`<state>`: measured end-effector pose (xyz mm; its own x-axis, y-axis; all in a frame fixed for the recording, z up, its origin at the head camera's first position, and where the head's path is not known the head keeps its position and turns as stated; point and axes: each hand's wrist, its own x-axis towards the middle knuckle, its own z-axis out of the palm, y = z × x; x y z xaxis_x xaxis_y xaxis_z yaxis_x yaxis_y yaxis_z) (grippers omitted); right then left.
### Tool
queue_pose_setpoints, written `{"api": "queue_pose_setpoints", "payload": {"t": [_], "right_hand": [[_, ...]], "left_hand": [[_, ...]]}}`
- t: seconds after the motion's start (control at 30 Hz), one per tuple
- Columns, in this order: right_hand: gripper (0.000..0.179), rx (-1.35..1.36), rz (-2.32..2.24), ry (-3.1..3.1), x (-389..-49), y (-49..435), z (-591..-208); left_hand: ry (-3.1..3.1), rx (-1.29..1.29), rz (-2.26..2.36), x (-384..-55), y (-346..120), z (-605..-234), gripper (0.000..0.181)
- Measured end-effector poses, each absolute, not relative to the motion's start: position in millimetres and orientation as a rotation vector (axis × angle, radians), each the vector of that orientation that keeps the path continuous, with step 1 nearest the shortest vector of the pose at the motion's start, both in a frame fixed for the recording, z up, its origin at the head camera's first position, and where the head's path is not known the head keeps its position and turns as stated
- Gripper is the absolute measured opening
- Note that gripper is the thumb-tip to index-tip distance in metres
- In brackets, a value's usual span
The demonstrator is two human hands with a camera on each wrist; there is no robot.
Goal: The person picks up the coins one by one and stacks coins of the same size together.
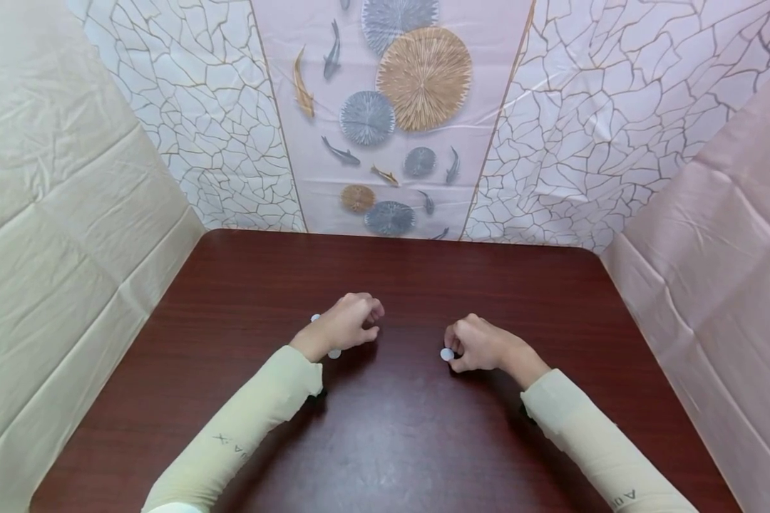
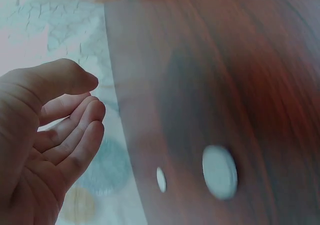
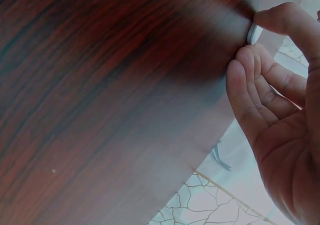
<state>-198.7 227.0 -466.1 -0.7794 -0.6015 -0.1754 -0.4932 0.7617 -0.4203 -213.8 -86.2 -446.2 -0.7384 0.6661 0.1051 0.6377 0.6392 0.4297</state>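
Note:
My right hand (image 1: 478,344) is low over the table, its thumb and fingertips at opposite edges of a small white disc (image 1: 447,354). In the right wrist view the same disc (image 3: 255,34) shows edge-on between thumb and fingers, against the tabletop. My left hand (image 1: 346,322) hovers over the table with fingers loosely bent and nothing between them. Two more white discs, one farther back (image 1: 316,318) and one nearer (image 1: 335,353), lie by the left wrist, partly covered by it. The left wrist view shows a near disc (image 2: 220,172) blurred and larger.
Both hands work over a dark red-brown wooden table (image 1: 391,442) with rounded far corners. A patterned cloth wall (image 1: 231,128) stands along its far edge, and pale cloth walls rise on the left (image 1: 58,235) and right (image 1: 712,263).

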Motion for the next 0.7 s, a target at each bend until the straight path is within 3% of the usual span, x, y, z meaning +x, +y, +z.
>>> {"api": "queue_pose_setpoints", "payload": {"t": [0.7], "right_hand": [[0.019,-0.840,-0.527,2.647,-198.8,227.6,-466.7]], "left_hand": [[2.957,0.839,0.703,-217.3,-198.8,-447.9,0.031]]}}
